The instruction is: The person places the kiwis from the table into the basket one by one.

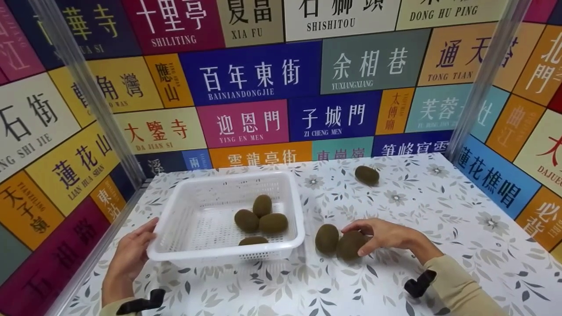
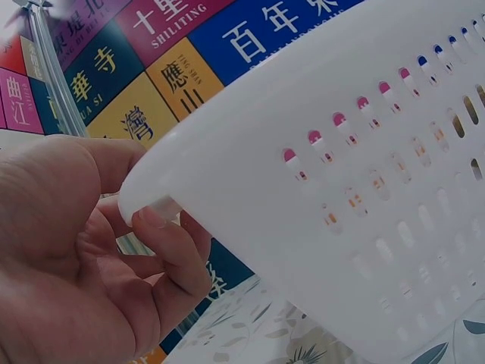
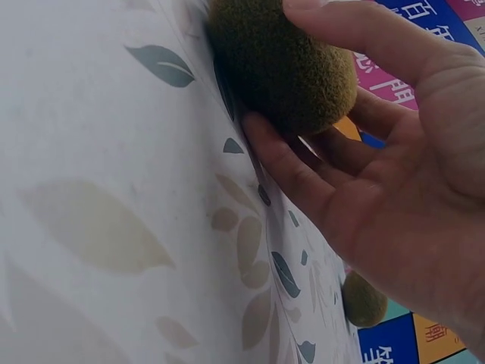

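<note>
My left hand [image 1: 131, 252] holds the left rim of a white plastic basket [image 1: 163, 219]; in the left wrist view, its curled fingers [image 2: 170, 246] hook under the rim [image 2: 163, 163]. Inside the basket lie several brown kiwis [image 1: 273, 224], one partly hidden by the front wall. To the right of the basket, my right hand [image 1: 386, 235] grips a kiwi [image 1: 351, 246] on the table, thumb on the near side and fingers round the far side. In the right wrist view this kiwi [image 3: 284, 72] sits between thumb and fingers. Another kiwi [image 1: 327, 239] lies right beside it on the left.
A further kiwi [image 1: 367, 175] lies near the back of the table, beyond my right hand. A leaf-patterned white cloth [image 1: 439, 210] covers the table. Walls with colourful lettered panels [image 1: 250, 79] stand behind and at both sides, with clear posts at the corners.
</note>
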`<state>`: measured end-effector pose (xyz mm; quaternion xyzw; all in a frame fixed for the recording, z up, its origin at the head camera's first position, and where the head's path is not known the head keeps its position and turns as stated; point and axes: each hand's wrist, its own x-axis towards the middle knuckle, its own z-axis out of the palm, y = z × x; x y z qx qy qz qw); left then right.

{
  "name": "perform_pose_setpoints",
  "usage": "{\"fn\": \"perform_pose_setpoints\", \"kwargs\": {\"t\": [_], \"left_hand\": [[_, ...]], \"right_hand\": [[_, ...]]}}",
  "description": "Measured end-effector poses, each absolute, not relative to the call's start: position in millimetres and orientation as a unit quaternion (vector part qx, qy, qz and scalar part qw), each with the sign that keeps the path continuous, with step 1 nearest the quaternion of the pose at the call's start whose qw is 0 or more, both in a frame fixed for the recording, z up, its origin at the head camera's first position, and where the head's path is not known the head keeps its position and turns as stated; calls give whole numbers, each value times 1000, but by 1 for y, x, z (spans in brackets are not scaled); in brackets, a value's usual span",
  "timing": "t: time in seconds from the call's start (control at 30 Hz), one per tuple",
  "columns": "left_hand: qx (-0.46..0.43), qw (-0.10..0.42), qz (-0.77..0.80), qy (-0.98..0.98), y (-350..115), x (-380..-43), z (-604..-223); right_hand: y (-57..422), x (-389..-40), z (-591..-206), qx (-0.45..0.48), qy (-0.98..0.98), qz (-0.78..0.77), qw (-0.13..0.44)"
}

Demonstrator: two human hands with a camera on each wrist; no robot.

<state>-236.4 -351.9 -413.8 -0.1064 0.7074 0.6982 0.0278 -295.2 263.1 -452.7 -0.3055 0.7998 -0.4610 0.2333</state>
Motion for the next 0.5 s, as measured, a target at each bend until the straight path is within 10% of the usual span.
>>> {"fn": "perform_pose_setpoints", "kwargs": {"t": [0.5], "left_hand": [[-120,42,693,710,-353,-238,-413]], "right_hand": [[269,-294,-454,-312,790,-482,216]]}}
